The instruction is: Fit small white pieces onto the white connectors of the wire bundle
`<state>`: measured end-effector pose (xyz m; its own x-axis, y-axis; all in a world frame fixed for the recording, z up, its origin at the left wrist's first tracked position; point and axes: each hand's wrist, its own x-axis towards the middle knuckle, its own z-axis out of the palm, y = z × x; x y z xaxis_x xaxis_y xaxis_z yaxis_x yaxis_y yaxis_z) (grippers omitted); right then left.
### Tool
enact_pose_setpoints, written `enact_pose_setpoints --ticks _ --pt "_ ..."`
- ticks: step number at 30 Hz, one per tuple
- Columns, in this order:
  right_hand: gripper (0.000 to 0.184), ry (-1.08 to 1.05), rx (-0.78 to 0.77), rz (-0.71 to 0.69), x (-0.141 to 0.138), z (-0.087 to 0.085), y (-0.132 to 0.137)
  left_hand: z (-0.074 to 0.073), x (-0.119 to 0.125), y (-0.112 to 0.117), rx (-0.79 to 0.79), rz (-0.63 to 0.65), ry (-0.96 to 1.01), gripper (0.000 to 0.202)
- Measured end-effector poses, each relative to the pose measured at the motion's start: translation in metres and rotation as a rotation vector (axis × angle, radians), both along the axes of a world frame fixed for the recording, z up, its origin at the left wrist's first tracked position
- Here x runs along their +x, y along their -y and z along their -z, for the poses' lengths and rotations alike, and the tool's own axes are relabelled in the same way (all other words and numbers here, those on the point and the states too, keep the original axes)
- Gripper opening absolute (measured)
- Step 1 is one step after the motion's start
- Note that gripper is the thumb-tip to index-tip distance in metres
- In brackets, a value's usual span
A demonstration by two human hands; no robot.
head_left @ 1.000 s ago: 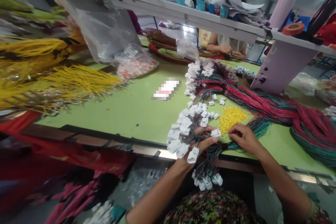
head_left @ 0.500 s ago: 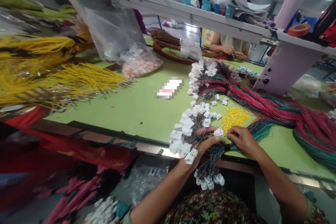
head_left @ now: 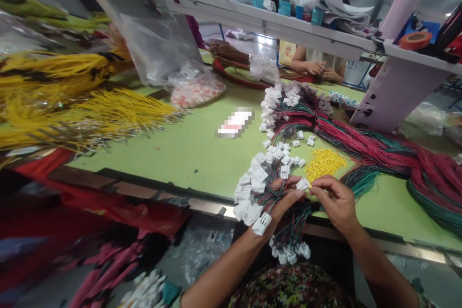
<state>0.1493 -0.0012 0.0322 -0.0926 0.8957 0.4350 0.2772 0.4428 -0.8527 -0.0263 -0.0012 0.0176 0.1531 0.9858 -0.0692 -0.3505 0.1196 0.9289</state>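
Note:
My left hand is closed on a white plastic connector, held between thumb and fingers. Thin wires from the wire bundle lie around this hand, and several white connectors fan out over the wrist. My right hand is pinched at the connector's right side. A speck of yellow at its fingertips looks like a small yellow piece, mostly hidden by the fingers. Just behind the hands lies a heap of small yellow pieces. More white connectors hang on wires below the table edge.
A thick bundle of red and green wires crosses the right side. Yellow wires cover the left, near a bag of orange-white parts. A shelf spans above the green table. Across it, another person's hands are at work.
My right hand has moved left and slightly up from beside the yellow heap to the connector. The connector in my left hand has tilted a little.

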Motion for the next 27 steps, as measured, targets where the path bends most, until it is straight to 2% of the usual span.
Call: enact_pose_setpoints --ticks 3,7,13,16,19,24,27 --pt "0.008 0.106 0.116 0.027 -0.001 -0.004 0.002 0.008 0.002 -0.003 0.009 -0.023 -0.060 0.044" --pt "0.010 0.161 0.175 0.054 -0.002 -0.006 0.003 0.018 0.006 -0.004 0.015 -0.067 -0.093 0.044" --pt "0.007 0.136 0.113 0.044 -0.002 0.000 0.002 0.026 0.011 0.000 0.050 -0.091 -0.083 0.042" --pt "0.006 0.093 0.071 0.019 -0.002 0.000 0.002 0.030 0.010 -0.001 0.052 -0.061 -0.054 0.043" --pt "0.005 0.042 0.027 -0.016 -0.002 -0.002 0.002 0.027 0.004 -0.002 0.091 0.001 -0.113 0.038" --pt "0.011 -0.132 -0.122 -0.011 -0.004 -0.005 0.003 0.011 -0.007 -0.003 0.267 -0.022 -0.274 0.023" --pt "0.011 -0.143 -0.163 -0.030 -0.005 -0.008 0.007 0.006 -0.011 -0.004 0.297 -0.001 -0.330 0.021"
